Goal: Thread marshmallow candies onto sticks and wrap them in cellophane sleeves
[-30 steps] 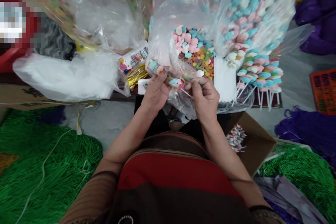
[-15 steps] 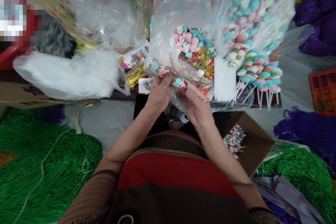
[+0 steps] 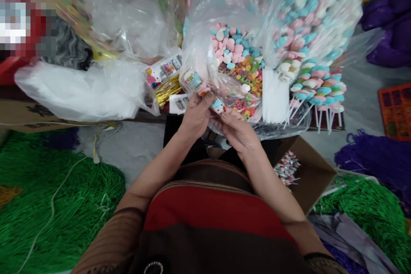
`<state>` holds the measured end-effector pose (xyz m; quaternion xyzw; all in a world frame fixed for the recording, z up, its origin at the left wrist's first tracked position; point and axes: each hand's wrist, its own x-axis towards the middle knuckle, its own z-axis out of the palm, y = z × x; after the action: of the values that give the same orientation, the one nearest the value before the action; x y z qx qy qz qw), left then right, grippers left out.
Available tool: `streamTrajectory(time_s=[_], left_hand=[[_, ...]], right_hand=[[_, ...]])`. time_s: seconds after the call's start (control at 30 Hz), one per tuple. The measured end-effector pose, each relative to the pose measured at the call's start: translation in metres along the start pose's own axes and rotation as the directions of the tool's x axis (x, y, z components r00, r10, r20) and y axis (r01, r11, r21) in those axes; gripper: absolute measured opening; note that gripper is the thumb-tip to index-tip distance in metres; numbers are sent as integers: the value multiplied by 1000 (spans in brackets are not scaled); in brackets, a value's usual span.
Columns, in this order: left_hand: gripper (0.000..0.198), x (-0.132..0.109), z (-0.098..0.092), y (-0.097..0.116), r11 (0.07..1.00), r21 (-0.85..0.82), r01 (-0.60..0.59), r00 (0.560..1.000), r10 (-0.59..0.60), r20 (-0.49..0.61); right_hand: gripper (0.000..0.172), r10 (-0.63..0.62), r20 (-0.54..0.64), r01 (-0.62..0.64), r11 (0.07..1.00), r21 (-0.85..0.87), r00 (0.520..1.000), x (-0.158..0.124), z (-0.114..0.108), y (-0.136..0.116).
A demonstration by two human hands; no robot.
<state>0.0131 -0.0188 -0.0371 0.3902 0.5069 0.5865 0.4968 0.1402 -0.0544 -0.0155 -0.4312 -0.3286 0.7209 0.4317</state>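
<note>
Steadily now: your left hand pinches the wrapped candy, thumb on top, left of the sticks. Your right hand, nearer the sticks, is closed around its other end; how tightly can't be told. Pinch just enough to stop slipping, since too much may squash it, and gather the wrapper evenly.

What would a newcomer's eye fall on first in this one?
Probably the pink, blue and white candies heaped above the hands, with colourful candy skewers farther right. Between the left hand and right hand, near the middle, a brightly printed wrapper also catches the eye. At lower left, a large mass of shiny green strands stands out strongly.
</note>
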Motion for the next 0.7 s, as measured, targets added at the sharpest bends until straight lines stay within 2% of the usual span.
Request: streamTrajectory(time_s=[0.13,0.2,0.3,0.37,0.43,0.53,0.6,0.7], left_hand=[[40,6,-8,5,999,-36,-17,999,16,-32],[40,8,-13,9,1000,-25,10,1000,-11,-19],[40,7,-14,14,998,-34,44,999,-44,12],[39,5,-9,15,995,-86,57,998,-55,29],[37,3,-4,15,990,-126,67,998,-63,32],[37,1,2,16,990,-119,78,997,-76,23],[38,-1,2,17,988,-120,97,994,-91,60],[39,-9,0,18,980,-143,135,978,-109,180]], right_hand=[[36,-59,25,60,997,-48,998,-4,-1,-3],[33,-117,-23,113,986,-121,993,-6,0,-3],[28,-290,-150,249,937,-243,945,-7,3,-2],[28,-375,-187,311,902,-299,908,-6,3,-2],[27,-368,-180,295,895,-335,912,-6,2,-3],[33,-228,-77,189,920,-342,971,-7,0,-9],[37,-163,-26,147,940,-307,986,-8,-1,-13],[39,-230,-97,196,941,-275,968,-8,0,-19]])
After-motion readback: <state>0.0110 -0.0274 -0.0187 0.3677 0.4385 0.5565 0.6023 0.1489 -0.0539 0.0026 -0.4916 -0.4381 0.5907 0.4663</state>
